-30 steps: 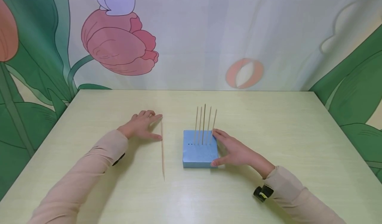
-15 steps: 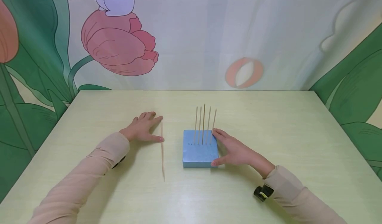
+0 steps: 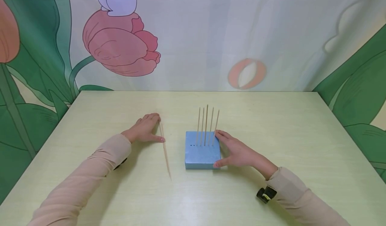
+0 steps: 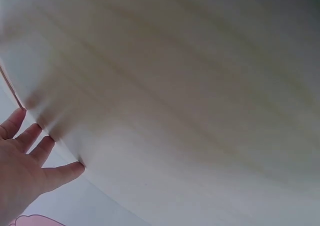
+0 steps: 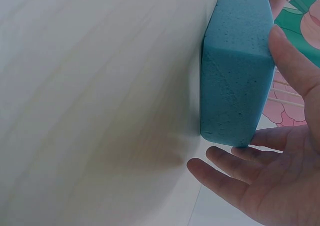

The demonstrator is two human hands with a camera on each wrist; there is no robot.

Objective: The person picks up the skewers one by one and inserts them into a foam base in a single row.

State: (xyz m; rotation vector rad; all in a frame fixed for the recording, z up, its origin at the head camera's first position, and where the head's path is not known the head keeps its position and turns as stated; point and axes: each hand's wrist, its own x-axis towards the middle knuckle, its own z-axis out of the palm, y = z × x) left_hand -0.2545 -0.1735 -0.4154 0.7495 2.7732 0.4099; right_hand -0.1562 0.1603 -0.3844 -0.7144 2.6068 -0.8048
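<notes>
Thin wooden sticks [image 3: 167, 159], two or so, lie on the table left of a blue foam block [image 3: 202, 156]. My left hand [image 3: 143, 129] rests at their far part, its thumb and fingertips touching them; its fingers look fairly straight in the left wrist view, one tip against a stick [image 4: 10, 85]. Several sticks [image 3: 206, 125] stand upright in a row in the block, with small open holes [image 3: 192, 145] to their left. My right hand [image 3: 241, 153] holds the block by its right side, thumb at the near corner, fingers at the far corner, also seen around the block [image 5: 237, 75] in the right wrist view.
The pale wooden table [image 3: 271, 119] ends at a back edge before a curtain [image 3: 193, 45] printed with flowers and leaves. A black device [image 3: 266, 195] is strapped at the right wrist.
The lying sticks have turned on the table, their near ends swinging right and far ends left. The left fingertips drew slightly left. The right hand and block have stayed put.
</notes>
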